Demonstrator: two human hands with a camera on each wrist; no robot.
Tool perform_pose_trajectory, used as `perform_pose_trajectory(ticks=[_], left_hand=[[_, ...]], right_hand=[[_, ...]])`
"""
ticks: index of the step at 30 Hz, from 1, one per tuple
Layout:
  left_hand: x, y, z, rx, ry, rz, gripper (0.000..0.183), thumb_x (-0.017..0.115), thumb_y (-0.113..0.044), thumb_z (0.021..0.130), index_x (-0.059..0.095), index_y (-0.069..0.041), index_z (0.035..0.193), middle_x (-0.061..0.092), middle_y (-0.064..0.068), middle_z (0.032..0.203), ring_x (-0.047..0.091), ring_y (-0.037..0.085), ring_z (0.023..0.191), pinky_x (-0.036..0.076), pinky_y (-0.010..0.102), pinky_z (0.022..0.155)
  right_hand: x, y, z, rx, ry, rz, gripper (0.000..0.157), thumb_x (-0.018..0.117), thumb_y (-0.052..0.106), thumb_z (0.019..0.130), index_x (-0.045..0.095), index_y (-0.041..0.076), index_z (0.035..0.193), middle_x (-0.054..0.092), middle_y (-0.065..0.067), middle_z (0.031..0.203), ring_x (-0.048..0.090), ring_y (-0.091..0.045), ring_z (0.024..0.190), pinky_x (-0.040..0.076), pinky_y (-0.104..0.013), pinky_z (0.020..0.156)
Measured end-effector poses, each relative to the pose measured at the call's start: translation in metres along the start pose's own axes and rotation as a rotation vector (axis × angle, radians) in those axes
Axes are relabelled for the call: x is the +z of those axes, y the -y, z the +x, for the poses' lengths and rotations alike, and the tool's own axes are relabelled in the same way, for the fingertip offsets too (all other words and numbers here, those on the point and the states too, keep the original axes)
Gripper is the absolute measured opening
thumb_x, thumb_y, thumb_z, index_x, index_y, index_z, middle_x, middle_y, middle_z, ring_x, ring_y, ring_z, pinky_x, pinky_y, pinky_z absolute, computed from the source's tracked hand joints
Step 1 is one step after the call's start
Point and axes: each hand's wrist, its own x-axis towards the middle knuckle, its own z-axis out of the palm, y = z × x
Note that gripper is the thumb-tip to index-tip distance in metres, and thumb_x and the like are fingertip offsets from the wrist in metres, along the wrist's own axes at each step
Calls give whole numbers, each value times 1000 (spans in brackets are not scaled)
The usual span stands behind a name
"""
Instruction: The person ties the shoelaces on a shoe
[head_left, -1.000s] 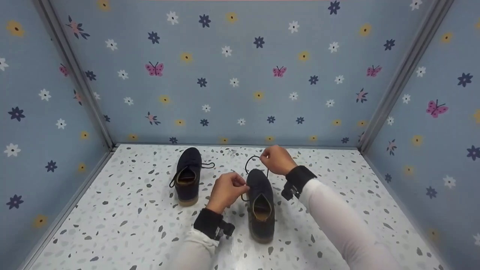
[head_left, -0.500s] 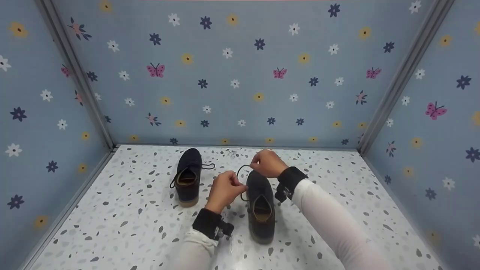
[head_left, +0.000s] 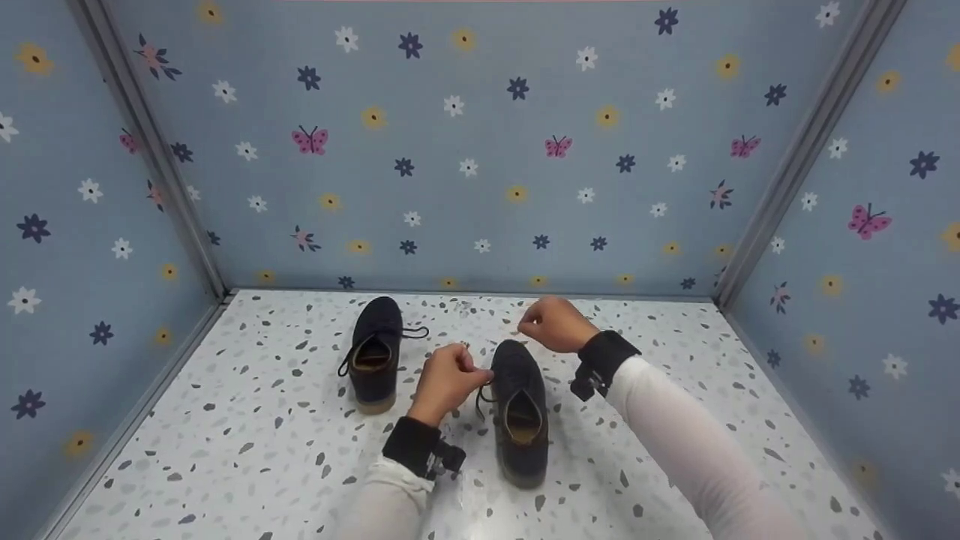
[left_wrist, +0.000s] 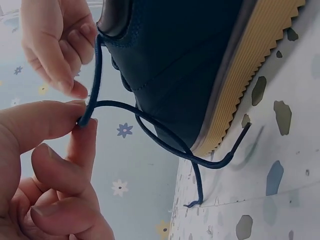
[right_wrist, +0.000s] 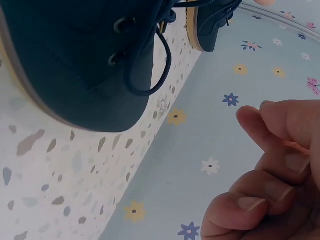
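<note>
A dark navy lace-up shoe stands upright, toe toward the back wall. At its left side, my left hand pinches its shoelace between thumb and index finger, as the left wrist view shows. Part of the lace crosses over itself below the fingers, with a tip hanging close to the floor. My right hand is raised beyond the toe, to its right. Its fingers are loosely curled with nothing between them, and in the right wrist view a loop of lace hangs over the shoe, apart from that hand.
To the left stands the matching dark shoe, its laces loose on both sides. The speckled white floor runs up to a blue flowered back wall. Similar panels close in the left and right sides.
My right hand first moved left over the toe with the lace, then let go and drew back right. The lace now hangs at the shoe's left side. My left hand has barely moved.
</note>
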Motion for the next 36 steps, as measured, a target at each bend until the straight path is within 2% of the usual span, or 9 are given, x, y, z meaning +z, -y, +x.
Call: perform_pose_trajectory(ticks=[6,11,19,22,25,27,29,33,36], left_hand=[[-1,2,1,4,5,-9,37,87,-26,79,52,-18,71,51,-6,66,49,13,59,41,28,58],[0,5,2,-24,36,-71,37,85,-25,81,50,-19,71,51,-7,61,50,11,54,40,27,54],[3,7,4,-64,74,-193,35,82,-20,83,50,-17,71,49,-8,55,49,9,48,36,24,45],[3,6,3,-69,72,-208,34,81,-19,82,49,-17,69,51,-8,55,49,9,48,36,24,45],[3,5,3,-82,69,-210,34,81,-19,83,49,-18,69,52,-8,56,50,9,49,36,24,45],[2,5,2,-98,73,-213,34,80,-19,83,49,-17,69,53,-8,56,51,9,49,36,24,44],[2,4,2,-114,77,-216,34,80,-19,84,50,-17,69,55,-7,56,51,9,49,36,24,44],[1,4,3,-139,89,-231,32,79,-19,84,50,-17,70,60,-4,57,50,10,47,36,23,43],[1,4,3,-144,95,-240,32,78,-17,84,50,-17,68,63,-2,58,50,10,46,36,22,42]], right_hand=[[-6,-4,-12,11,-9,21,20,66,19,101,83,9,99,80,-9,99,65,-15,75,56,-37,77],[-1,-8,-22,23,30,40,20,66,22,101,83,12,99,77,-4,88,55,-9,66,47,-30,68],[17,-12,-39,-69,105,113,15,70,22,100,81,12,101,70,0,79,52,-7,63,45,-26,63],[24,-11,-43,-107,127,135,14,70,21,100,81,14,107,75,0,89,59,-7,72,50,-25,70],[29,-7,-45,-145,166,142,18,69,21,101,80,14,114,79,0,104,70,-11,91,56,-28,82],[31,-3,-46,-168,202,141,21,67,21,102,79,13,118,79,-1,113,73,-15,104,58,-32,91],[31,1,-46,-186,235,136,23,66,20,103,78,12,121,79,-2,118,73,-18,110,58,-35,95],[31,8,-44,-209,282,107,24,66,22,103,78,13,121,79,0,118,73,-16,110,57,-35,97],[32,12,-43,-227,310,95,22,68,25,102,80,15,117,80,2,110,73,-10,101,57,-30,92]])
